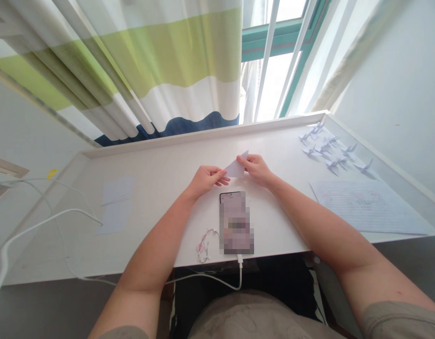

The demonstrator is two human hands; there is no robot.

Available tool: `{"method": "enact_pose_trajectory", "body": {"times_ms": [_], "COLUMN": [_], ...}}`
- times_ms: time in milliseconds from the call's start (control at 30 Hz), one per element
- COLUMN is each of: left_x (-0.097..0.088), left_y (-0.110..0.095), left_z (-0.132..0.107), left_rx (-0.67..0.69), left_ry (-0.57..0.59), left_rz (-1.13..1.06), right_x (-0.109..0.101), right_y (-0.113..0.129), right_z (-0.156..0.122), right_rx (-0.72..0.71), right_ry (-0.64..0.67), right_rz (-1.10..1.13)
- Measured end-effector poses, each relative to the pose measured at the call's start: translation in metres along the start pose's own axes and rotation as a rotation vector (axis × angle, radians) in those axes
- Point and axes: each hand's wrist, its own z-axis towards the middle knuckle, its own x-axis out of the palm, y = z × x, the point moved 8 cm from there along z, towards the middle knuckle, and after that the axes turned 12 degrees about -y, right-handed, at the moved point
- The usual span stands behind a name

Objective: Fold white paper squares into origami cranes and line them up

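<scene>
Both hands hold a small folded piece of white paper (pixel 235 168) just above the desk, behind the phone. My left hand (pixel 207 181) pinches its lower left corner between thumb and fingers. At the upper right edge, my right hand (pixel 257 168) grips it with the thumb on top. The paper looks like a triangle with a point sticking up. Nearer to me lies a phone (pixel 234 221) with its screen blurred out, and a charm strap (pixel 203 246) rests beside it.
Several folded paper cranes (pixel 330 148) stand at the back right. Written sheets (pixel 365 207) lie in front of them. Loose white paper squares (pixel 114 207) lie at the left. A white charging cable (pixel 240 273) hangs over the front edge, and a raised rim (pixel 203 135) borders the desk.
</scene>
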Motion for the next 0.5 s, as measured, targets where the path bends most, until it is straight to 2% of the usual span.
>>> {"method": "enact_pose_trajectory", "body": {"times_ms": [167, 267, 400, 500], "left_x": [-0.002, -0.010, -0.027, -0.032], "left_y": [0.002, 0.006, -0.001, -0.011], "left_z": [0.002, 0.005, 0.007, 0.004], "left_rx": [-0.007, 0.016, 0.192, 0.362], "left_ry": [-0.025, -0.117, -0.298, -0.365], "left_rz": [0.017, 0.085, 0.348, 0.542], "right_x": [0.000, -0.008, -0.020, -0.019], "right_y": [-0.001, 0.005, 0.011, 0.014], "right_z": [0.000, 0.002, 0.005, 0.004], "right_rx": [-0.015, -0.076, -0.101, -0.079], "right_ry": [0.005, -0.064, -0.185, -0.169], "right_rz": [-0.032, -0.088, -0.189, -0.140]}}
